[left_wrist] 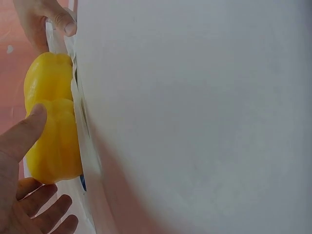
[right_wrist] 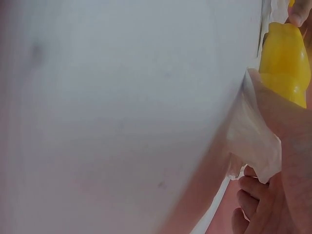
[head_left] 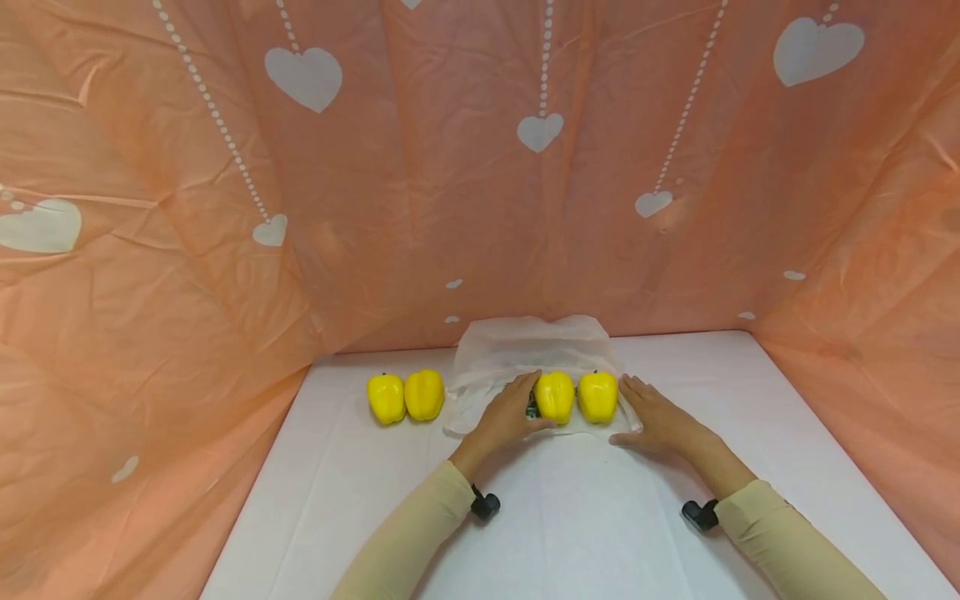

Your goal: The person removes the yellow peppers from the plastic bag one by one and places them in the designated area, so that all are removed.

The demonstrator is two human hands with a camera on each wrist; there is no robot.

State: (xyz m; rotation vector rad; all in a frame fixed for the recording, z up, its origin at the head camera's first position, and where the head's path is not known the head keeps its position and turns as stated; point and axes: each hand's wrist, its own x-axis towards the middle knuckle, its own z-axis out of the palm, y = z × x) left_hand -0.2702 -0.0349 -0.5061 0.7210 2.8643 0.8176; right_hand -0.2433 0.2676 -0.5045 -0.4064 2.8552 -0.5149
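Two yellow bell peppers, a left one (head_left: pixel 555 398) and a right one (head_left: pixel 598 397), lie side by side on a thin whitish plastic bag (head_left: pixel 532 343). My left hand (head_left: pixel 506 417) holds the left one, thumb in front and fingertips at its far side. In the left wrist view that thumb (left_wrist: pixel 31 127) touches the pepper. My right hand (head_left: pixel 660 421) is just right of the other pepper, thumb and fingers spread apart. A loose fold of the bag (right_wrist: pixel 253 141) lies between its thumb and fingers in the right wrist view.
Two more yellow bell peppers, one (head_left: pixel 386 398) beside another (head_left: pixel 424 395), sit on the white table (head_left: pixel 555 525) left of the bag. An orange curtain (head_left: pixel 465 208) with white hearts encloses the table's back and sides. Some dark print on the bag shows near the left hand.
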